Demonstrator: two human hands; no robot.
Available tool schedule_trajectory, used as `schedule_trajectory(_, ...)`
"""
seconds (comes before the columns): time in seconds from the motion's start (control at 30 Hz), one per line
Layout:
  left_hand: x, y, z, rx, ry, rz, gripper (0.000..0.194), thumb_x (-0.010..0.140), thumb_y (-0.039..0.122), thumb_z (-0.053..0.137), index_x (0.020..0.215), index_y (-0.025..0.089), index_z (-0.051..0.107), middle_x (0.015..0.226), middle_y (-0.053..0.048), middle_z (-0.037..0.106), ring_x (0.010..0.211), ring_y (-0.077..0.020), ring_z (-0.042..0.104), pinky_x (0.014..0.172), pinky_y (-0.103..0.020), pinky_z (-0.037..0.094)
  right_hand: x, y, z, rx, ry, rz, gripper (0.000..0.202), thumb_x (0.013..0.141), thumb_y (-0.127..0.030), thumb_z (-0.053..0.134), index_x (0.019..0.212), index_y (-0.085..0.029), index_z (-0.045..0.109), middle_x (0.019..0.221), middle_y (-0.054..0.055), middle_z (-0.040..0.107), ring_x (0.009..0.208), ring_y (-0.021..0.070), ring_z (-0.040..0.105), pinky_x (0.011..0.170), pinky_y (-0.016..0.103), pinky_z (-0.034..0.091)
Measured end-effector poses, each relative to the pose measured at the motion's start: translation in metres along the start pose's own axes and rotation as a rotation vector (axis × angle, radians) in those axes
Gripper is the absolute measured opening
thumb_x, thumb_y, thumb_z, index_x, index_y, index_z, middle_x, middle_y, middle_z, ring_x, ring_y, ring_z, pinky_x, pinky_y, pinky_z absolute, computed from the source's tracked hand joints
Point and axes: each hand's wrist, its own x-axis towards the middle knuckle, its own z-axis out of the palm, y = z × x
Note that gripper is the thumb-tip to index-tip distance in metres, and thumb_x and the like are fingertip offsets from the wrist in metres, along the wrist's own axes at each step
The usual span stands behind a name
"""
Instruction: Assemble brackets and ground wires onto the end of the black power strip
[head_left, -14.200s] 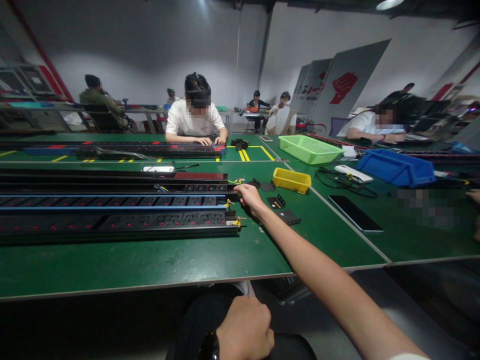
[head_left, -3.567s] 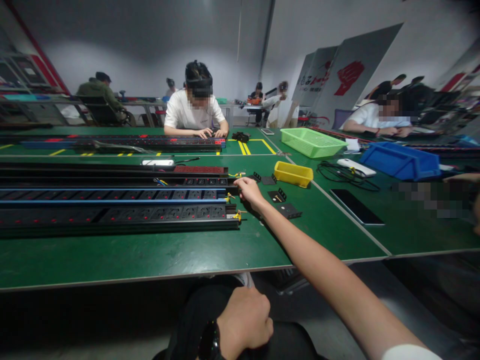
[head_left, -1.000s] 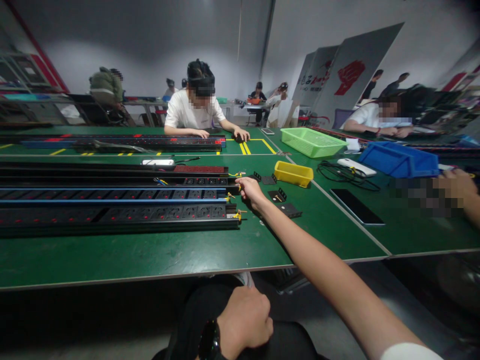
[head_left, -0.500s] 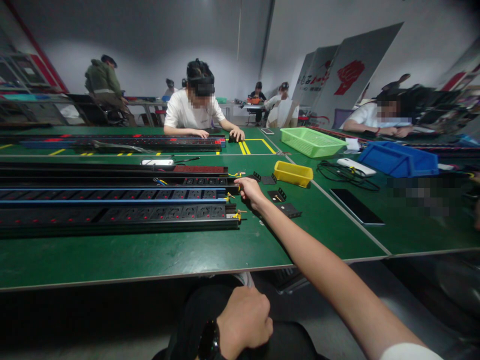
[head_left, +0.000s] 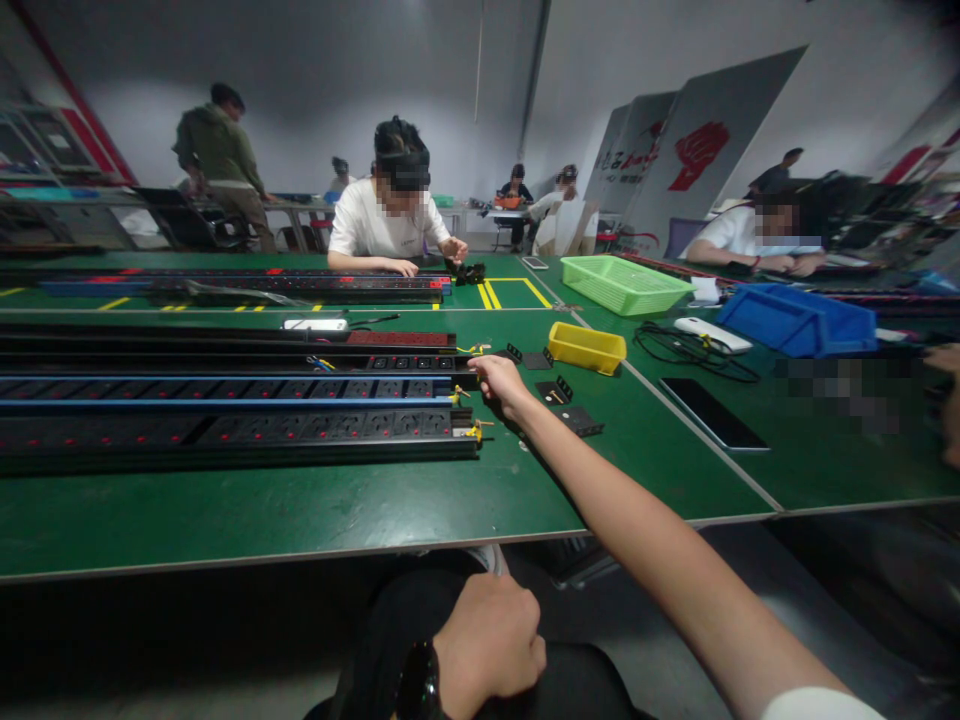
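Note:
My right hand reaches over the table to the right end of a black power strip with a few sockets. Its thumb and fingers are pinched together there; what they hold is too small to make out. Nearer me lie a blue-edged power strip and a black power strip, with yellow wires at the end. Beyond is a strip with a dark red section. Small black end plates lie right of my hand. My left hand rests closed on my lap, a watch on its wrist.
Right of the strips stand a yellow bin, a green basket and a blue bin. A black cable and a tablet lie nearby. A co-worker sits across the green table.
My hands have stayed in place. The co-worker opposite has raised one hand off a black object on the table. A person in the left background has straightened up.

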Motion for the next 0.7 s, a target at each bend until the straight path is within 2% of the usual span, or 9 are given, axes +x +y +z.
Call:
schedule_trajectory(0.2, -0.0015, 0.0006, -0.0029, -0.007, 0.004, -0.006, 0.034, 0.090, 0.028, 0.052, 0.092, 0.008, 0.079, 0.096, -0.022, 0.078, 0.094, -0.0376, 0.076, 0.085, -0.048, 0.062, 0.0013, -0.0011, -0.0014, 0.036, 0.010, 0.034, 0.018, 0.091, -0.014, 0.052, 0.086, -0.013, 0.070, 0.053, -0.005, 0.054, 0.032, 0.0049, 0.041, 0.030, 0.017, 0.027)
schedule_trajectory(0.3, -0.0021, 0.0013, -0.0034, -0.009, 0.003, 0.000, 0.034, 0.090, 0.028, 0.052, 0.092, 0.008, 0.079, 0.096, -0.022, 0.078, 0.094, -0.0379, 0.076, 0.085, -0.049, 0.062, 0.0020, -0.0028, -0.0023, 0.060, 0.014, 0.056, 0.024, 0.096, -0.016, 0.046, 0.086, -0.012, 0.068, 0.060, -0.002, 0.062, 0.031, 0.0039, 0.041, 0.030, 0.017, 0.028)
schedule_trajectory(0.47, -0.0011, 0.0015, -0.0025, -0.003, 0.000, -0.001, 0.035, 0.090, 0.029, 0.051, 0.094, 0.007, 0.079, 0.096, -0.024, 0.078, 0.094, -0.0379, 0.076, 0.085, -0.049, 0.062, 0.0012, -0.0060, -0.0028, 0.141, 0.012, 0.090, 0.035, 0.106, -0.029, 0.041, 0.088, -0.012, 0.066, 0.075, 0.005, 0.074, 0.031, 0.0030, 0.043, 0.029, 0.016, 0.031)
schedule_trajectory(0.7, -0.0011, 0.0004, -0.0015, -0.003, 0.000, 0.008, 0.035, 0.090, 0.028, 0.051, 0.092, 0.008, 0.079, 0.095, -0.023, 0.078, 0.094, -0.0377, 0.076, 0.085, -0.049, 0.062, -0.0012, -0.0074, -0.0030, 0.186, 0.016, 0.077, 0.033, 0.106, -0.031, 0.042, 0.092, -0.012, 0.066, 0.079, 0.008, 0.078, 0.031, 0.0041, 0.044, 0.029, 0.016, 0.033)
